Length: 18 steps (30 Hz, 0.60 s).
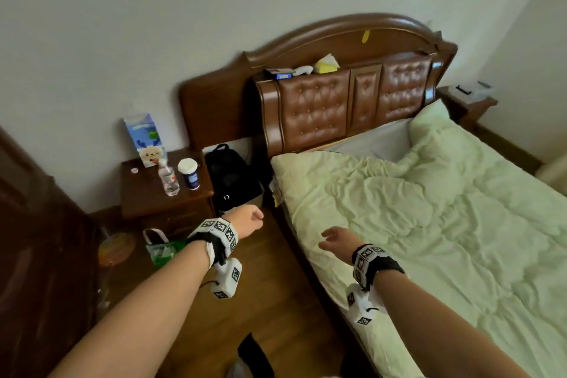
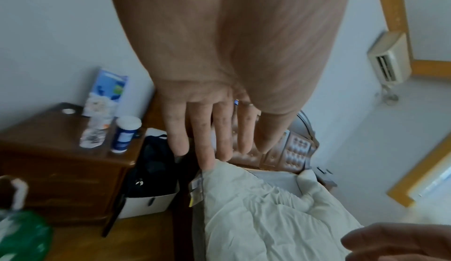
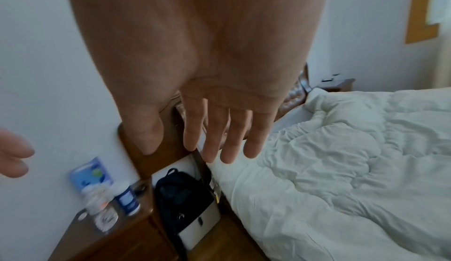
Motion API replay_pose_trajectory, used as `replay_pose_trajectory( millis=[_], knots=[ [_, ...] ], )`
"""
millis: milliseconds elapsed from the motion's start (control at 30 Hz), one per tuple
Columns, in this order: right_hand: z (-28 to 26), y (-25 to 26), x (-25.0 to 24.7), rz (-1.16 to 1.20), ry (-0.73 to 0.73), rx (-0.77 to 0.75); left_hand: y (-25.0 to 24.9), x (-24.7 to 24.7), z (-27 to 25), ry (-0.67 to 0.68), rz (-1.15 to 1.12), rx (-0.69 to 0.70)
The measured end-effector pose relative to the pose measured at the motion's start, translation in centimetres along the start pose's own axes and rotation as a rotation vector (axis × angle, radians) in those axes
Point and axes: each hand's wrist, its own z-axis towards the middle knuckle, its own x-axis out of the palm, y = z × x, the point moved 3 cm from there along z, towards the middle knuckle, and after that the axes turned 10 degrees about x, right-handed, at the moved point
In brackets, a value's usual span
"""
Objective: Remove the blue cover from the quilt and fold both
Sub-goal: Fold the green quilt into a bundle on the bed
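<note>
Pale green quilt (image 1: pixel 429 224) lies spread and rumpled across the bed (image 1: pixel 310 261), bare of any cover — no blue cover shows in any of the 3 views, so I judge the removal done and cannot tell where the cover went or whether it is folded. The quilt itself is unfolded, so at least that fold is left. Both hands are empty and apart: the left hand (image 1: pixel 250 221) hangs over the floor beside the bed with fingers extended in its wrist view, while the right hand (image 1: pixel 336 242) hovers at the quilt's near edge, fingers loosely spread, touching nothing that I can make out.

Around them: a brown tufted headboard (image 1: pixel 313 113) with small items along its top, a dark wooden desk (image 1: pixel 144 202) carrying a carton, a bottle and a white-lidded jar, a black bag (image 1: pixel 230 178) between desk and bed, wooden floor, pale walls.
</note>
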Motion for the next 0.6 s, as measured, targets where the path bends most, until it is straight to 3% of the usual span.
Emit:
replay_pose_trajectory(
  millis=[200, 367, 600],
  knots=[
    [8.4, 3.8, -5.3, 0.108, -0.045, 0.127, -2.4, -5.0, 15.5, 0.116, 0.119, 0.142],
    [20.1, 7.1, -8.7, 0.068, -0.077, 0.19, -1.7, -8.4, 27.9, 0.134, 0.265, 0.204],
    [38.6, 12.8, -10.7, 0.022, 0.061, 0.216, 3.7, -12.6, 43.1, 0.126, 0.359, 0.049]
  ],
)
